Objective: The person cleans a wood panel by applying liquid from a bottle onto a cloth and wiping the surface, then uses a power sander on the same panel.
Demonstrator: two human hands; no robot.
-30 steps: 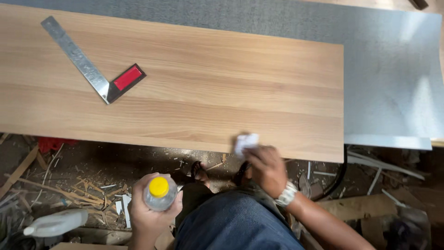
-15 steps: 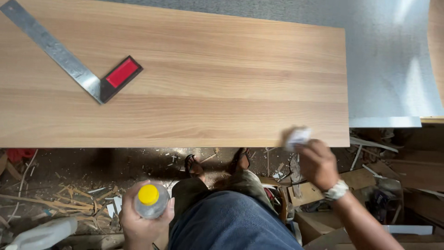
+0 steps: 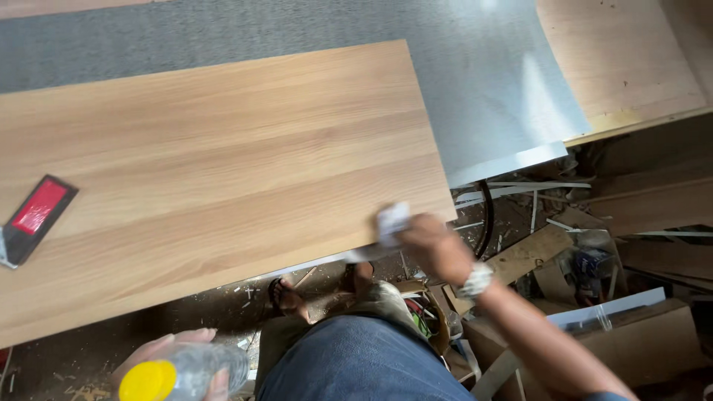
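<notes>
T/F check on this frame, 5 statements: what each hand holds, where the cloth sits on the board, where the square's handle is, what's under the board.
1. The right hand presses a pale cloth against the near edge of the wooden board. True.
2. The left hand is empty. False: it holds a clear bottle with a yellow cap.
3. The cloth is at the board's left end. False: it is close to the right-hand corner.
4. A red and black square handle lies on the board near the left side of the view. True.
5. The board lies on a red sheet. False: a grey sheet shows beneath and beyond it.
</notes>
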